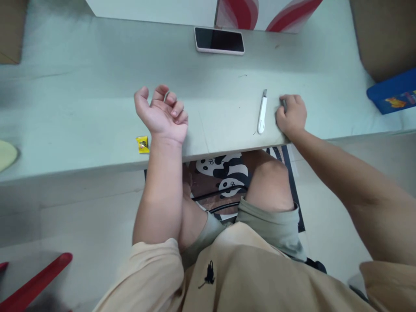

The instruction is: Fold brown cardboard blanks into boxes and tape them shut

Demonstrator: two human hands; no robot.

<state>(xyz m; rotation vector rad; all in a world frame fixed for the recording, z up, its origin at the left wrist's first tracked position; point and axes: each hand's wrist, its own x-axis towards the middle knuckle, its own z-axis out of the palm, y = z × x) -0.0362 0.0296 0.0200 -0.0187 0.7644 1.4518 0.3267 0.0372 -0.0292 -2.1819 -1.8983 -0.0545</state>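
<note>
My left hand (164, 113) rests palm up on the table, its fingers loosely curled and apart, with nothing in it. Just below and left of it lies a small yellow wrapped packet (142, 144), close to the wrist. Near the table's front edge, my right hand (292, 114) is closed, knuckles up. A dark bit shows between its thumb and fingers, too small to name. Left of that hand, apart from it, a white utility knife (262, 113) lies with a short length of blade out, pointing away from me.
A phone (219, 40) lies face up at the back, before a white box with red shapes (156, 11). At the right are a blue package (393, 96) and a brown object (386, 34). A cardboard box (12, 30) stands far left, a pale green rounded thing (6, 155) below.
</note>
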